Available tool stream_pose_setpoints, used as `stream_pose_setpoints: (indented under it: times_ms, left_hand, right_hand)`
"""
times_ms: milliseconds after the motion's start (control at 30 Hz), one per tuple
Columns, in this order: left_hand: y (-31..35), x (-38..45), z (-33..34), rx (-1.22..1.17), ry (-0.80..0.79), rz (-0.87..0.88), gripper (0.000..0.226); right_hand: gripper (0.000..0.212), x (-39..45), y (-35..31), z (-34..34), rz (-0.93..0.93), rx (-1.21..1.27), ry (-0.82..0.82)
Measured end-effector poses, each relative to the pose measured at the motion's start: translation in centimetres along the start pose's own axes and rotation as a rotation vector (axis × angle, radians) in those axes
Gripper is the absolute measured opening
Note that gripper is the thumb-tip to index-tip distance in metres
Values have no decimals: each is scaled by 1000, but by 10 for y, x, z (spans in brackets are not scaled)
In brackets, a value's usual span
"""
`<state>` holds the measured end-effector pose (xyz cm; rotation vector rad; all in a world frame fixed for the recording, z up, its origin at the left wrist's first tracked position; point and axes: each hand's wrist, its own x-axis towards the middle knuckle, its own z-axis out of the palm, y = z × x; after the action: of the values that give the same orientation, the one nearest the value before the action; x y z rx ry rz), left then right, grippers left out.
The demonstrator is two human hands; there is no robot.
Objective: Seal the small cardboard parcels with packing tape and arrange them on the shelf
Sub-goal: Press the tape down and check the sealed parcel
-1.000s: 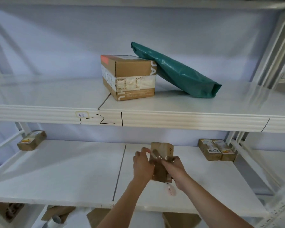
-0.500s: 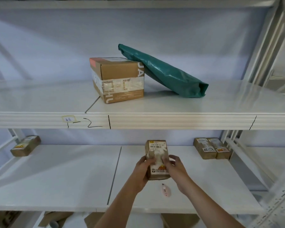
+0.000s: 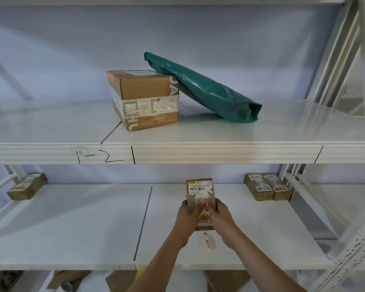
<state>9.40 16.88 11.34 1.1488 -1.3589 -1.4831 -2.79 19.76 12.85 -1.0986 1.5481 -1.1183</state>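
A small cardboard parcel (image 3: 200, 189) with a white barcode label faces me above the lower shelf (image 3: 72, 228). My left hand (image 3: 187, 216) grips its left side and my right hand (image 3: 219, 216) grips its right side, both thumbs pressing on the front face. Two small parcels (image 3: 268, 186) stand side by side at the lower shelf's back right. Another small parcel (image 3: 27, 186) lies at the back left. A small pink cutter (image 3: 208, 242) lies on the shelf just below my hands.
The upper shelf (image 3: 240, 148) carries a larger taped cardboard box (image 3: 144, 100) with a green plastic mailer bag (image 3: 202, 89) leaning on it. White metal uprights (image 3: 333, 66) stand at the right. More cardboard (image 3: 120, 281) sits under the lower shelf.
The parcel has been turned so its labelled face points at me, and it sits slightly higher in my hands. My thumbs have come together on its front.
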Motion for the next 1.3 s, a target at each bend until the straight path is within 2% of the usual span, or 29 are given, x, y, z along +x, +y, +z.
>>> stream_pose_setpoints:
  times_ms: [367,533,667,833,1033,1200,1300]
  left_hand:
    - [-10,-3,5,-104,19,-85,47]
    - [-14,1,3,-61,-74,-112,57]
    - [-14,0,0,6,-76,-112,51]
    - [-12,-4,-17,-65,-192,-182,46]
    - [-18,-2,-30,-131,-285,-255,57]
    - [-17,-4,-31,-171,-256,-256,51]
    - [-17,-3,-23,-238,-174,-279,53]
  right_hand:
    - [32,-7,5,2,37,142,19]
    - [32,-9,13,-5,-15,24,-12]
    - [29,-13,18,0,-12,67,9]
    - [32,-21,18,-6,46,83,-42]
    - [39,-20,21,-14,96,74,-77]
    - [39,-15,23,-18,139,127,-53]
    - [37,-10,24,-20,170,170,-29]
